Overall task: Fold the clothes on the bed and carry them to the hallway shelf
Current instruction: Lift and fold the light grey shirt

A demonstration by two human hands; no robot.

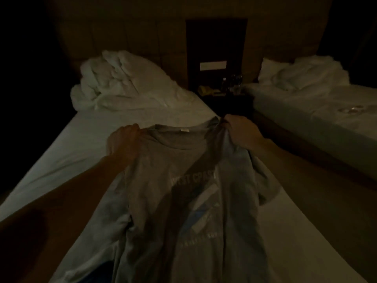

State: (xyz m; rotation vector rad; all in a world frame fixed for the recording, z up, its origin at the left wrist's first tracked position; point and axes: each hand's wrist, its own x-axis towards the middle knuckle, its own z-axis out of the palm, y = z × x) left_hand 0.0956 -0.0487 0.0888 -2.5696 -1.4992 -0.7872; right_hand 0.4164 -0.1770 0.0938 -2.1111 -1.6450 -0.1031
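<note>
On the near bed (85,127), centre of view, a grey T-shirt (183,201) is held up by its shoulders, printed front facing the camera. Left hand (124,141) grips the left shoulder seam, fingers curled into the cloth; right hand (239,131) pinches the right shoulder beside the collar. Holding both shoulders likely lets the shirt hang straight and spread out flat, ready for a first fold. The hem trails down onto the sheet at the near edge. Shirt looks soft, creased, with white lettering and pale blue-white stripes on the chest; small tag inside the neck. Rumpled white duvet (122,82) sits at far left; second bed (318,111) at right. Dim light.
</note>
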